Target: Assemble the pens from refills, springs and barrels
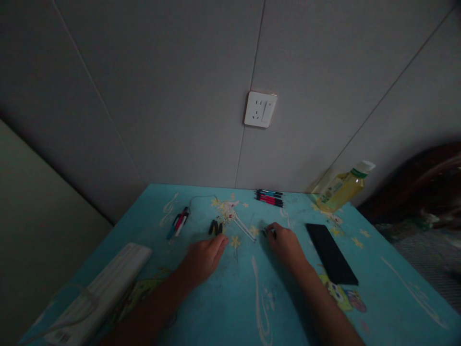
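My left hand is closed, thumb and fingers pressed together, just in front of several short black tube-like pieces. Whatever it may hold is hidden. On the other side, my right hand rests low over the table with fingertips closed around a small dark piece, whose kind is unclear. Between the hands lie thin white sticks, resembling pen refills, beside a scatter of tiny parts. A few pen barrels in blue, red and white lie to the left.
Blue and red pens lie in a row by the wall. A bottle of yellow liquid stands at the back right, a flat black rectangular object nearer. A long white box and cable occupy the left. A socket is on the wall.
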A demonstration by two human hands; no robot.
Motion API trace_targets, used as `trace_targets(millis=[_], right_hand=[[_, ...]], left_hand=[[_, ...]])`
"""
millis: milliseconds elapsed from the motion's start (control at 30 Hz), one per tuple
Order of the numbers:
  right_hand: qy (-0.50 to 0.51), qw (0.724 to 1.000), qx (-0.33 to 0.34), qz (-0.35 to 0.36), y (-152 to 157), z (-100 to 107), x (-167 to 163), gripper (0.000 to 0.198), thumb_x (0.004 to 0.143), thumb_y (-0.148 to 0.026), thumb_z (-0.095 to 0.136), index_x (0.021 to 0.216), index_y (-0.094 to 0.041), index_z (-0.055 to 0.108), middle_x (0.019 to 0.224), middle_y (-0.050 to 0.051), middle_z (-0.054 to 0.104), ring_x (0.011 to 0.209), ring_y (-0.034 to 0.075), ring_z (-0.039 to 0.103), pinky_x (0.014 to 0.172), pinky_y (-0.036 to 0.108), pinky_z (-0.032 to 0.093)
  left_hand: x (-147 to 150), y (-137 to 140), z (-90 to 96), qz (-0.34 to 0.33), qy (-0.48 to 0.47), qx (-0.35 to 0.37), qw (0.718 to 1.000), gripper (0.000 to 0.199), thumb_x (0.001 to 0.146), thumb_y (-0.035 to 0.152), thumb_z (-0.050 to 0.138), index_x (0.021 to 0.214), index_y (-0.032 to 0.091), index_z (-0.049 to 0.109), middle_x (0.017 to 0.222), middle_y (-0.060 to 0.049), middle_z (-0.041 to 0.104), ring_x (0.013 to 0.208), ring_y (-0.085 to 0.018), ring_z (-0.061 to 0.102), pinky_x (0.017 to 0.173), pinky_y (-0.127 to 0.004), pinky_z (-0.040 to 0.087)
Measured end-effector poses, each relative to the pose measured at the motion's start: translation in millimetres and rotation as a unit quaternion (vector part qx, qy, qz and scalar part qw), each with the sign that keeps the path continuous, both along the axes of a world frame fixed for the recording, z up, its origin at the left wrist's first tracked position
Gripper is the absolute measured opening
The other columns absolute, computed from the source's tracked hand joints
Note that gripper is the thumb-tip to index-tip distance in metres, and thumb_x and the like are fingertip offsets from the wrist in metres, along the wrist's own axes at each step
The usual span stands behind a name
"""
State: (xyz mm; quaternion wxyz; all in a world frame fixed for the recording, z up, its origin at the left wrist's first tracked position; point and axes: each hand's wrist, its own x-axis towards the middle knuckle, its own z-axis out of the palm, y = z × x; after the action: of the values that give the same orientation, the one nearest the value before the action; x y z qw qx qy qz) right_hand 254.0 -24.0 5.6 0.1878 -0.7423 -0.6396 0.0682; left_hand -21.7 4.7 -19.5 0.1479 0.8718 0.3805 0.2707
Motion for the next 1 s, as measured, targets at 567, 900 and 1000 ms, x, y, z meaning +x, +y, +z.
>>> trace_targets(millis=[567,900,1000], right_hand=[[0.011,0.999,-0.046,-0.004,4,-11,7,0.017,0.089,-0.034,0.059,0.089,-0.021,0.070,0.079,0.009,0.073,0.072,0.023,0.068,0.060,0.027,0.039],[0.112,0.967,0.063,0.222,-23,1,-61,0.021,0.097,-0.034,0.048,0.095,-0.022,0.065,0.082,0.004,0.069,0.072,0.018,0.064,0.068,0.027,0.046],[0.066,0.955,0.077,0.280,-30,-3,-78,0.023,0.099,-0.032,0.045,0.093,-0.021,0.064,0.082,0.005,0.068,0.073,0.018,0.064,0.071,0.029,0.047]], left_hand=[[4,-4,5.2,0.000,0.085,0.027,0.996,0.029,0.100,0.030,0.035,0.083,0.020,0.057,0.070,-0.002,0.064,0.065,-0.015,0.062,0.060,-0.025,0.038],[15,-11,10.0,-0.014,-0.076,-0.090,0.993,0.032,0.101,0.031,0.033,0.079,0.019,0.054,0.072,0.000,0.060,0.068,-0.013,0.058,0.065,-0.025,0.038],[18,-13,11.0,-0.023,-0.132,-0.132,0.982,0.035,0.100,0.032,0.035,0.072,0.018,0.051,0.065,0.002,0.053,0.063,-0.012,0.053,0.062,-0.024,0.036]])
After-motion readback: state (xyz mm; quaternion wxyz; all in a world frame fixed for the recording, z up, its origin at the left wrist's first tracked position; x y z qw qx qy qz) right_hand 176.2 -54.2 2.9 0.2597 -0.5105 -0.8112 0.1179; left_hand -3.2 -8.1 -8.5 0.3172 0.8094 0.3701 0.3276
